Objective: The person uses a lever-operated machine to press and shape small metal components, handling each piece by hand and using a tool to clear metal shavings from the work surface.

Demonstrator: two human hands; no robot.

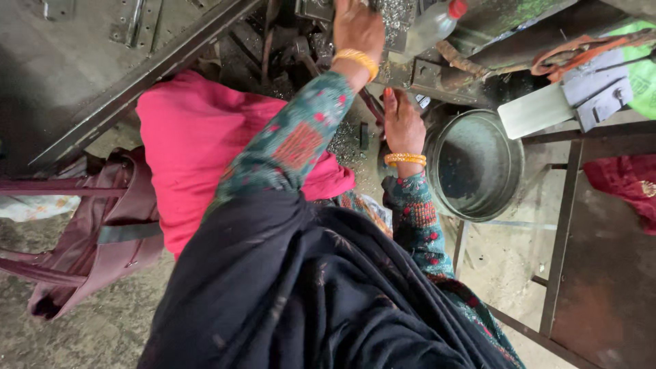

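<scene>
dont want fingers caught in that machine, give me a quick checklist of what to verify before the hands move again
1. Left hand position: up at the machine among metal parts at the top edge, fingers cut off by the frame. Cannot tell.
2. Right hand position: lower, flat and apart from the left, beside the round metal pan. Ok.
3. Bangles on both wrists, close to the machine parts: a possible snag. Not ok.
4. Loose patterned sleeve near the mechanism. Not ok.
5. Metal shavings scattered under the hands, by the pink cloth. Not ok.
6. Plastic bottle lying near the left hand, apart from it. Ok.
</scene>
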